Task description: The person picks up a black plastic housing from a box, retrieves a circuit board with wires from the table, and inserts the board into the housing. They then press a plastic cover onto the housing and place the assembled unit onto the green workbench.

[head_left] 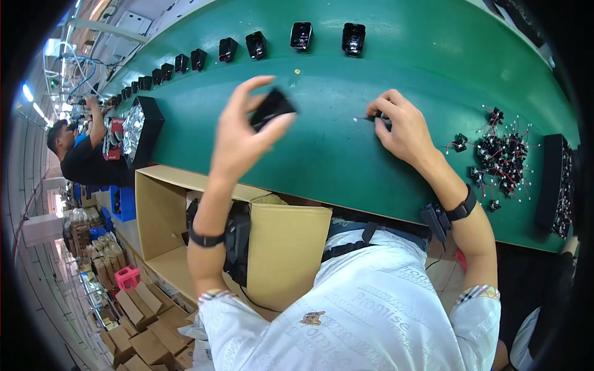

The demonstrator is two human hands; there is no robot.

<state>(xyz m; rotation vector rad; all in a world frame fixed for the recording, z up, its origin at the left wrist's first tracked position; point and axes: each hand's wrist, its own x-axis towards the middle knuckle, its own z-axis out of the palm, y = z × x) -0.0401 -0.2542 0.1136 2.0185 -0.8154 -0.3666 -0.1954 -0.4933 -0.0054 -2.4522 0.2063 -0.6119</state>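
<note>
My left hand [238, 133] grips a black plastic housing [273, 109] above the green bench, its fingers and thumb around the sides; the housing is slightly blurred. Farther right, my right hand [401, 123] pinches a small black part with thin wires [382, 120], and a white connector end sticks out to its left. The fingers cover most of that part. Beyond both hands, a curved row of black housings [301, 37] stands along the bench. Right of my right hand lies a pile of small black wired parts [502, 154] with red wires and white connectors.
A black tray [550, 185] of small parts stands at the far right. An open cardboard box [291, 247] is against the bench's near edge. On the left are a black box with silver lining [148, 127] and a co-worker [83, 151]. The green bench [328, 148] spans the view.
</note>
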